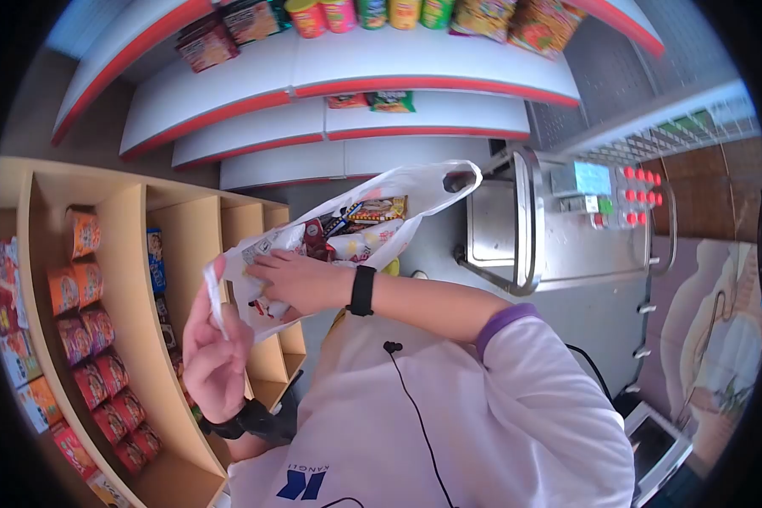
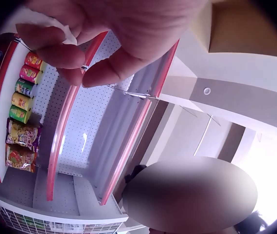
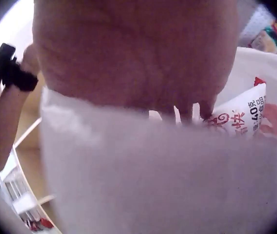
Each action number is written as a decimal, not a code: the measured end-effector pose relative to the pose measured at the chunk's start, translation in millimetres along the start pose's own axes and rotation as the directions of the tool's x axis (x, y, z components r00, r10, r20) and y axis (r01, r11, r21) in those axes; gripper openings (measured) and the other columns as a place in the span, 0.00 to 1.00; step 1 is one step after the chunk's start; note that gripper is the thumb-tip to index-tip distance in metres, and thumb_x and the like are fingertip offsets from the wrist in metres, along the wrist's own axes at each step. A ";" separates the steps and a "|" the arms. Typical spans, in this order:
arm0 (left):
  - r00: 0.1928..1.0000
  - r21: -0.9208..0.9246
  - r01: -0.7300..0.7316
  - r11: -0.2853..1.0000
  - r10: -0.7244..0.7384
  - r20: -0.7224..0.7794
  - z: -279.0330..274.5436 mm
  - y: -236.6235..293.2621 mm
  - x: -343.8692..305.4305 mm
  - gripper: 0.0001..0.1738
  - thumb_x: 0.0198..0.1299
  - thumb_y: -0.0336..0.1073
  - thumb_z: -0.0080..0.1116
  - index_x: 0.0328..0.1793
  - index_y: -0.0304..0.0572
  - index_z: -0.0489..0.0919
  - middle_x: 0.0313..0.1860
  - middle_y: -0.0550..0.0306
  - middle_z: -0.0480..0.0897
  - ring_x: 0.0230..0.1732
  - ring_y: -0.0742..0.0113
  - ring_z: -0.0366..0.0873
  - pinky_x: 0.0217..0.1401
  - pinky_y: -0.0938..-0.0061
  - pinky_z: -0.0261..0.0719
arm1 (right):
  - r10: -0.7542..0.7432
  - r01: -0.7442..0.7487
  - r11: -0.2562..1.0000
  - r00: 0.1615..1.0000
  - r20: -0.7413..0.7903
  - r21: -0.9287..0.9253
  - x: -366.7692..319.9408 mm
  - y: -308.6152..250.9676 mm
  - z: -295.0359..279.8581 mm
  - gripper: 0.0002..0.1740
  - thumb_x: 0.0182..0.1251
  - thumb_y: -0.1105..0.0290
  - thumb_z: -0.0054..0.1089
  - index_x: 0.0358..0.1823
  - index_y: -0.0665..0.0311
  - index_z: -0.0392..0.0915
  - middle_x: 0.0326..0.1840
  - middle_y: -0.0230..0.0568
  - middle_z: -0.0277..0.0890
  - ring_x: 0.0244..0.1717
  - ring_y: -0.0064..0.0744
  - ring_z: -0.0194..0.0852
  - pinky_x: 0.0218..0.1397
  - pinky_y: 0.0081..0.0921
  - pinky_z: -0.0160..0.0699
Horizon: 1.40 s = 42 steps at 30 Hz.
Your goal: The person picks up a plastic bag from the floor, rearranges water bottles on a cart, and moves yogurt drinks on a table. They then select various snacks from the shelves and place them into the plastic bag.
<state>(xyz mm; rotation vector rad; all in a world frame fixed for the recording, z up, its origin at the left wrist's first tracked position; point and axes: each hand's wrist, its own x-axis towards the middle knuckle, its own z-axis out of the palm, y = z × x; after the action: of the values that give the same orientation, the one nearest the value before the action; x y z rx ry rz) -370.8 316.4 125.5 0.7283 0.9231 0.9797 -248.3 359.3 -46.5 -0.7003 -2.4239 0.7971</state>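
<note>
A white plastic carrier bag (image 1: 413, 178) hangs with its mouth spread before the body. My left hand (image 1: 216, 364) holds one of its handles, the white strip (image 1: 214, 298) looped over the curled fingers. Inside the bag's mouth is my right hand (image 1: 300, 281), palm down with its fingers stretched out over the contents. Packaged snacks fill the bag: a white packet with red print (image 3: 243, 114) lies beside the right fingers, and dark and yellow wrappers (image 1: 385, 209) lie further along. In the right wrist view the bag's wall (image 3: 167, 180) hides the right fingertips.
On the left stands a wooden shelf unit (image 1: 135, 254) with bagged snacks. White shelves with red edges (image 1: 432, 89) rise ahead, carrying cans and packets. To the right, a metal cart (image 1: 580, 254) bears red-capped bottles (image 1: 639, 197) and boxes.
</note>
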 end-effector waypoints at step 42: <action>0.911 0.469 0.141 0.872 -0.300 0.283 -66.9 -64.0 -40.4 0.33 0.56 0.32 0.50 0.71 0.32 0.61 0.21 0.70 0.66 0.19 0.84 0.59 0.21 0.90 0.55 | 0.991 -0.227 0.124 -0.013 -0.130 0.966 -262.3 -141.8 137.9 0.09 0.67 0.67 0.54 0.33 0.65 0.78 0.21 0.27 0.70 0.22 0.17 0.66 0.31 0.17 0.68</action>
<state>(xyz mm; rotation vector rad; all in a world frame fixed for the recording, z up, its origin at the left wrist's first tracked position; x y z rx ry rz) -417.8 261.5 54.8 1.1101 0.8969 0.4091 -177.2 49.0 -127.8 -1.5811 -0.3451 1.2751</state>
